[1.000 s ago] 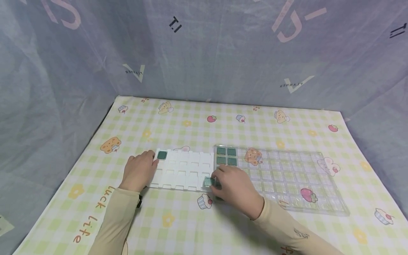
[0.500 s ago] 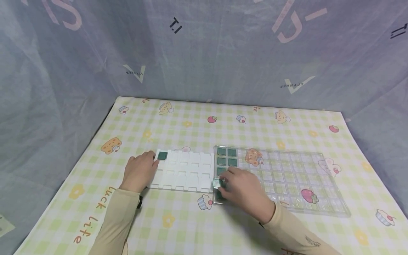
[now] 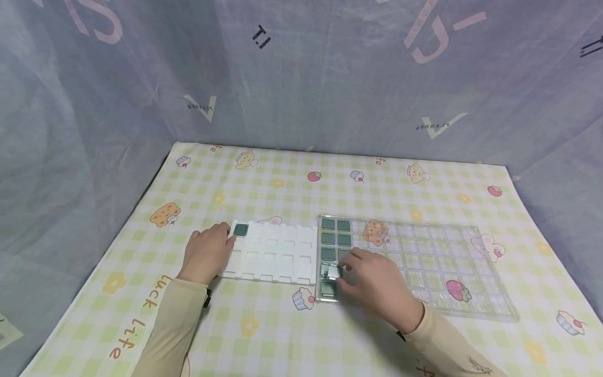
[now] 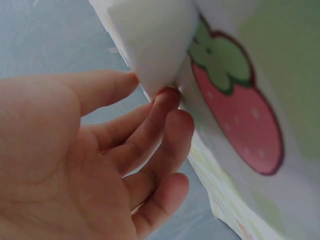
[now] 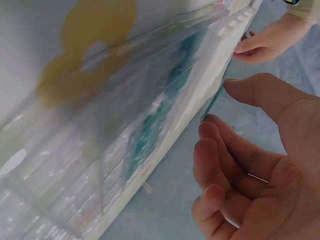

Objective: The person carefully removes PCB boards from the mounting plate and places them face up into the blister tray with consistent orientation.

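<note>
In the head view, my left hand [image 3: 205,255] holds the left edge of a white compartment tray [image 3: 273,256]; the left wrist view shows the thumb and fingertips at the edge of that tray [image 4: 155,45]. One green square chip [image 3: 241,230] lies in its far left pocket. My right hand [image 3: 377,283] pinches another green chip [image 3: 333,271] over the left columns of a clear plastic tray [image 3: 435,262]. Seen from the right wrist, this chip [image 5: 215,100] stands edge-on between thumb and index finger. Several chips [image 3: 328,239] fill the clear tray's leftmost pockets. My right hand hides some pockets.
The two trays lie side by side on a green checked tablecloth [image 3: 264,199] printed with cartoons. A grey-blue curtain [image 3: 301,78] rises behind the table and along both sides.
My right hand has carried the pinched chip rightward, from above the white tray's near right corner to above the clear tray. My left hand stays at the white tray's edge.
</note>
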Motion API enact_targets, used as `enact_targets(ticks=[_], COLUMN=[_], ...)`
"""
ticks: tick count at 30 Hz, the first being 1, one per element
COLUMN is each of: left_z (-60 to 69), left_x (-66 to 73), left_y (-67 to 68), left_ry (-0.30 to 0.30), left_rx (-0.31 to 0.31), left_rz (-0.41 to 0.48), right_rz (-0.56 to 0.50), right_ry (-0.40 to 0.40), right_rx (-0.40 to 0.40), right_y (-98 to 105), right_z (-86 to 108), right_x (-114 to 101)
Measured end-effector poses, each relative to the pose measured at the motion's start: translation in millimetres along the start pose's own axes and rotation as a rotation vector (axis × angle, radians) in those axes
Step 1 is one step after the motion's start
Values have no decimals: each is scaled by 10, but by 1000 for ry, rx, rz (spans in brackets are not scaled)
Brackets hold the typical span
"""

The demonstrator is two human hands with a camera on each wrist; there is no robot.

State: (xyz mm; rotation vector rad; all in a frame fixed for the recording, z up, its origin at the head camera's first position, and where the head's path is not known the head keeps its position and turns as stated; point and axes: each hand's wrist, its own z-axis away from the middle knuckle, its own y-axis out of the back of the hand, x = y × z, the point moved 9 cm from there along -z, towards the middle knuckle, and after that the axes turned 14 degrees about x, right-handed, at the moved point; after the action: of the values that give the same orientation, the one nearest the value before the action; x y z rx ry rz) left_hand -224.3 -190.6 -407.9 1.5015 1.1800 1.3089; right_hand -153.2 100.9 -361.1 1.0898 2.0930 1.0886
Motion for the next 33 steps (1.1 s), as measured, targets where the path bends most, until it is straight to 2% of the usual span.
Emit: enact_targets(ticks=[5, 13, 21, 33], left_z=[-4, -15, -15, -12], left_x=[3, -5, -10, -9], left_y=[4, -19, -26, -19], left_ry=[-3, -4, 1, -1], left_rx=[3, 2, -1, 11], left_rz=[-2, -9, -9, -5], right_rz=[14, 31, 47, 57], right_ry=[-16, 7, -24, -31], right_rx=[-19, -27, -71, -89], right_y=[-26, -34, -100, -159], right_z=[42, 78, 119, 146], right_x=[86, 151, 238, 275])
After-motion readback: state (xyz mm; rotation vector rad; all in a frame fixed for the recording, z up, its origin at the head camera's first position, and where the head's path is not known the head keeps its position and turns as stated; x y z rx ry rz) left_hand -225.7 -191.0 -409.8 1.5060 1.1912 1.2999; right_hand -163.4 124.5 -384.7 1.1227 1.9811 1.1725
